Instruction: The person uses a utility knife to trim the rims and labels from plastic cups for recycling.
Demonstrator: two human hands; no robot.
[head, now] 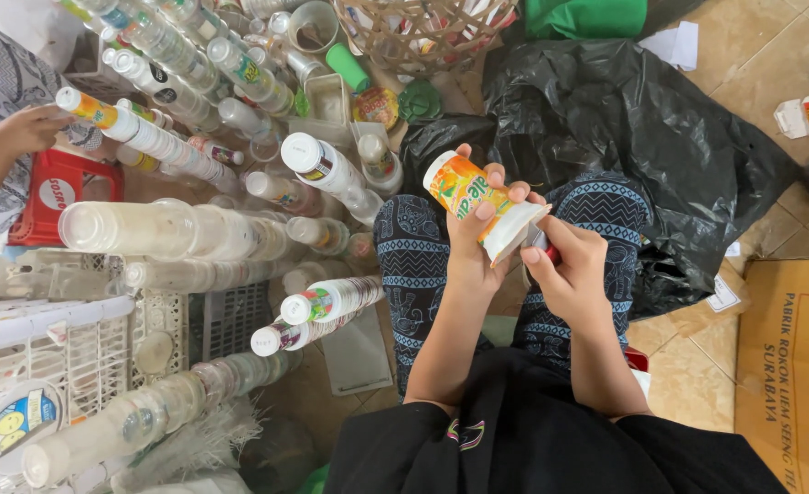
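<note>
The orange-labelled plastic cup (464, 194) lies sideways above my knees, my left hand (477, 240) closed around it. My right hand (571, 267) pinches the peeled white label strip (512, 240) at its rim. Black plastic bag (633, 128) lies beyond; stacked clear cups (176, 229) lie at left.

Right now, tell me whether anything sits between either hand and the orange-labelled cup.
Nothing visible does. The left hand already grips the orange-labelled plastic cup around its side, and the right hand pinches the loose white label strip hanging off it. Both touch it directly, above the patterned trousers.
</note>
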